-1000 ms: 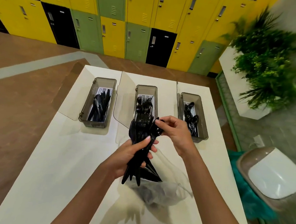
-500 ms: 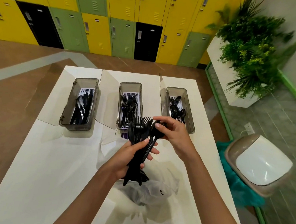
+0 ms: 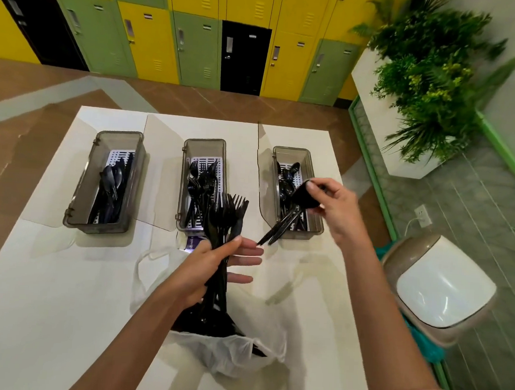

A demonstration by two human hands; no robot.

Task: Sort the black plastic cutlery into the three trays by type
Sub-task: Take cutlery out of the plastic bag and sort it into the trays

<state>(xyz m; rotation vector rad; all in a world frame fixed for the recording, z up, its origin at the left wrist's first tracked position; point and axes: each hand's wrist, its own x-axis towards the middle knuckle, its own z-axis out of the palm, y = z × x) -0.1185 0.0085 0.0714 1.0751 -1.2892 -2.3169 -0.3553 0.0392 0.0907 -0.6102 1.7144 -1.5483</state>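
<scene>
Away from the bundle has gone the right hand [image 3: 337, 207]: half a second ago it was picking at the top of the cutlery in the other hand, and now it hangs over the near end of the right tray [image 3: 290, 154], with the two hands well apart. Its fingertips pinch a few black spoons [image 3: 281, 226] by their bowls, so the handles slant down and out past the tray's near left corner. The left hand [image 3: 212, 264] holds the bundle of cutlery [image 3: 226, 220] upright over the middle of the white table [image 3: 49, 272], thumb pressed across the handles and fingers stretched out behind them; fork tines show at the top. Below it lies an open plastic bag [image 3: 240, 356] with more black pieces inside, the bundle's lower ends reaching its mouth. At the far side stand the three trays in a row: the left tray [image 3: 119, 141] holds dark pieces whose type is hard to tell, the middle tray [image 3: 205, 143] holds forks, and the right one spoons. The raised bundle hides the middle tray's near right corner. To the right of the table stands a lidded bin [image 3: 443, 284], with a planter [image 3: 432, 85] beyond it and lockers [image 3: 199, 40] along the far wall.
</scene>
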